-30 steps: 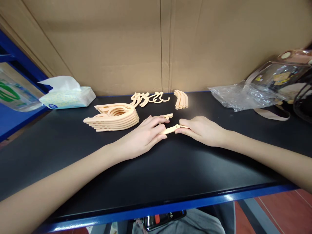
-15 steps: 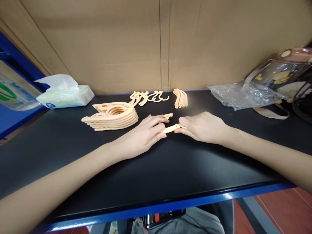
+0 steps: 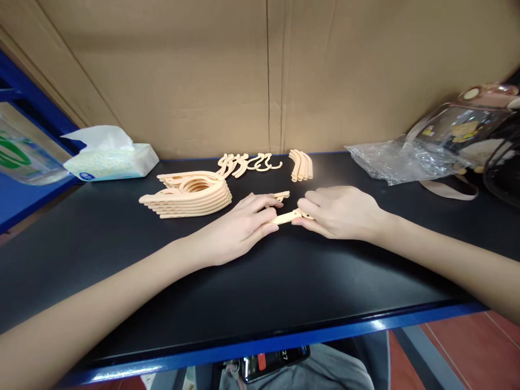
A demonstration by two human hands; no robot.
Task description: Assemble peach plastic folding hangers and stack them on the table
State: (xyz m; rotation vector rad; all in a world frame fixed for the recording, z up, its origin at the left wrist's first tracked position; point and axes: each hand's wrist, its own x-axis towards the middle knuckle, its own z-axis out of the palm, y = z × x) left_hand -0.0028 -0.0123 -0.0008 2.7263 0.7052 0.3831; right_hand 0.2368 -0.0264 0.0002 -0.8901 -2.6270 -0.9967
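My left hand [image 3: 239,227] lies over a cream plastic hanger part [image 3: 286,218], fingers and thumb closed on it just above the black table. Another end of that part [image 3: 281,194] shows beyond the fingertips. My right hand [image 3: 343,212] pinches a second cream piece [image 3: 307,215] against the near end of the hanger part; most of it is hidden by the fingers. Left of my hands sits a neat stack of cream hanger parts [image 3: 190,205]. Behind are several loose cream hooks [image 3: 239,164] and a small row of curved cream pieces [image 3: 301,165].
A tissue pack [image 3: 116,161] stands at the back left, near a clear bottle [image 3: 30,154]. Clear plastic wrapping [image 3: 385,160] and a transparent bag [image 3: 459,130] lie at the back right. Cardboard [image 3: 182,81] walls the rear. A phone [image 3: 276,364] rests on the lap below the table edge.
My right hand has shifted very slightly, and a little more of its piece shows at the joint. My left hand keeps its hold on the hanger part.
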